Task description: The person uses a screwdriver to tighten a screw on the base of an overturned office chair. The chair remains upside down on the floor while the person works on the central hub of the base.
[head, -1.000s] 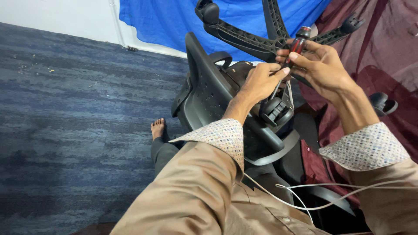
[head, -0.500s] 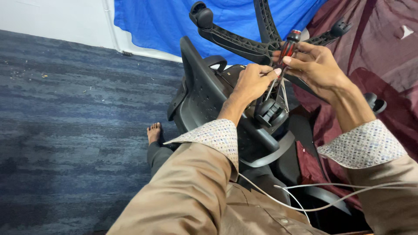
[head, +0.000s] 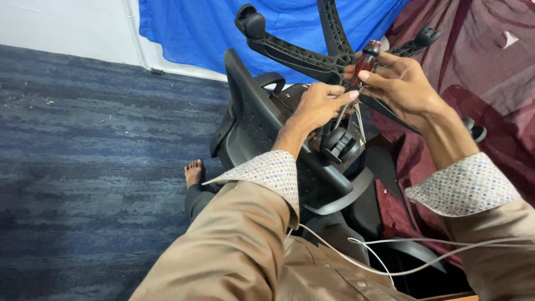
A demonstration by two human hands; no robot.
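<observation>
Far left is blue-grey carpet (head: 83, 167), and my bare foot (head: 193, 171) rests on it just beside the chair (head: 251, 125). The chair lies overturned in front of me, black seat tilted up, its star base (head: 295, 56) pointing at the blue cloth (head: 184, 28) behind. My left hand (head: 317, 106) sits on the mechanism under the seat, fingers curled together, fingertips pinching the screwdriver's thin metal shaft. My right hand (head: 398, 83) is closed around the screwdriver (head: 362, 64), thumb and fingers pressed on its red and black handle, just above the left hand. A white cable (head: 390, 267) crosses my lap. Maroon cloth (head: 490, 72) fills the right.
</observation>
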